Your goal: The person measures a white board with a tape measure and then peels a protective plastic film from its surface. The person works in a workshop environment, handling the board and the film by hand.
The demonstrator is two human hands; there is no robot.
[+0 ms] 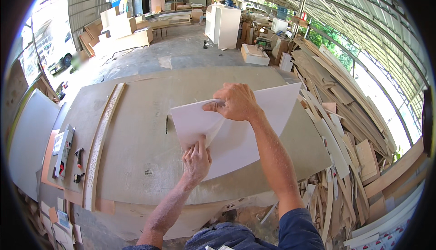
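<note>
A thin white sheet [240, 145], likely laminate, lies across the work board, its left part curled up off it. My right hand [238, 102] is closed over the raised upper edge, thumb on the near side. Lower down, my left hand [197, 159] grips the sheet where it bends, fingers against its white face; the fingertips' far side is hidden. Left of the sheet, a thin dark tool [166, 125] rests on the large grey-brown board [141, 136].
A long pale wooden strip [104, 145] lies along the board's left side. Beyond it are a hammer [79, 157], a black tape measure [78, 177] and a narrow box [64, 150]. Wood offcuts [336, 86] pile up at right. A white cabinet [225, 25] stands farther back, near another person [230, 0].
</note>
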